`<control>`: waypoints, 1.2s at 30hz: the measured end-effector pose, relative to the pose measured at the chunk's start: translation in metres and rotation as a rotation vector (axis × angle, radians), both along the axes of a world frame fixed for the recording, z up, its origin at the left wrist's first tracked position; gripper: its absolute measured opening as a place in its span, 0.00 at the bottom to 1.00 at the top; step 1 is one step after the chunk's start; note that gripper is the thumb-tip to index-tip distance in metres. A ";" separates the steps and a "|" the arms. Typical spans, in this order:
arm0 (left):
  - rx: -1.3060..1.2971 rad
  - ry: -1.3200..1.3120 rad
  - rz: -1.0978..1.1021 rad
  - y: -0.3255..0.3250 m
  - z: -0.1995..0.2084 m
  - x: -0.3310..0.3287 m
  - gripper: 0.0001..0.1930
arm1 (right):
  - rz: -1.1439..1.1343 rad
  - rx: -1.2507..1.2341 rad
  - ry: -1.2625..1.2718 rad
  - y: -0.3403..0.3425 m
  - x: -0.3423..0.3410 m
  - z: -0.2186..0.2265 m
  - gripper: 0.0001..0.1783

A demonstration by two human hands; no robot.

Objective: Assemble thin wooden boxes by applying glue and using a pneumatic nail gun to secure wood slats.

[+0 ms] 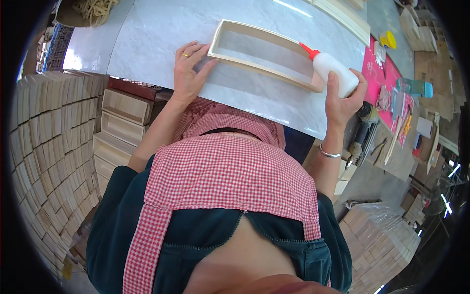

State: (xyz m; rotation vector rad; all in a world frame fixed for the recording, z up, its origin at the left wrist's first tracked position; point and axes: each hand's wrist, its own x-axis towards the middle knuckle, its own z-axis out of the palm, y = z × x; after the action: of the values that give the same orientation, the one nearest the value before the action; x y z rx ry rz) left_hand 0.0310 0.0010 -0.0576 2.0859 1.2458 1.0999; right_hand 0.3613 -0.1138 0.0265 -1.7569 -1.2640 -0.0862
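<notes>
A long, shallow rectangular frame of pale wood (267,68) lies on the marbled white tabletop (152,36); the table surface shows through its middle. My left hand (192,68) is at its left end, with the corner between thumb and fingers. In my right hand (345,100) is a white squeeze bottle (335,71) with a red pointed nozzle. The bottle is tilted over the frame's right end. Its nozzle tip reaches the far long side; whether it touches the wood I cannot tell.
Stacked wooden pieces (54,137) rise at the left, beside several wooden boxes (120,130). A container of rubber bands (95,11) stands at the far left. Long wooden strips (342,19) lie at the far right. Beyond are a pink sheet (374,78) and a teal-lidded jar (416,88).
</notes>
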 end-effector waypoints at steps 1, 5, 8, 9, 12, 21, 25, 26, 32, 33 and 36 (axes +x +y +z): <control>-0.001 0.004 0.003 0.000 0.000 0.000 0.21 | -0.018 0.004 -0.010 -0.003 0.004 0.000 0.27; -0.003 0.013 0.003 0.000 0.001 0.000 0.21 | -0.077 0.016 -0.042 -0.016 0.018 0.000 0.27; -0.017 0.003 0.002 -0.001 0.002 0.001 0.21 | -0.113 0.019 -0.029 -0.025 0.027 0.000 0.27; -0.022 0.000 0.002 -0.001 0.002 0.001 0.21 | -0.124 0.020 -0.025 -0.027 0.029 0.000 0.27; -0.016 0.005 -0.005 0.000 -0.001 -0.002 0.20 | -0.141 0.013 0.000 -0.033 0.033 0.002 0.25; -0.019 0.034 -0.001 -0.001 -0.004 -0.002 0.20 | -0.164 -0.004 0.003 -0.047 0.037 0.008 0.22; -0.030 0.039 0.002 -0.002 -0.002 -0.001 0.20 | -0.165 -0.024 -0.012 -0.059 0.033 0.009 0.22; -0.020 0.035 0.002 -0.001 -0.002 -0.001 0.20 | -0.165 -0.024 -0.015 -0.062 0.032 0.010 0.23; 0.016 0.024 0.003 0.001 -0.006 -0.001 0.20 | -0.187 -0.052 0.005 -0.092 0.017 0.016 0.25; 0.020 0.026 0.007 0.002 -0.007 -0.002 0.20 | -0.195 -0.063 0.021 -0.097 0.013 0.017 0.25; 0.023 0.028 0.007 0.002 -0.007 -0.002 0.20 | -0.198 -0.087 0.039 -0.106 0.006 0.021 0.25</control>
State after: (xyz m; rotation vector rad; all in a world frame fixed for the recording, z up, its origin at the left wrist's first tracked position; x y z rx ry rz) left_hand 0.0285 0.0031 -0.0645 2.1227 1.2598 1.0970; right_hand 0.3668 -0.2201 0.0473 -1.9463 -1.0779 -0.1115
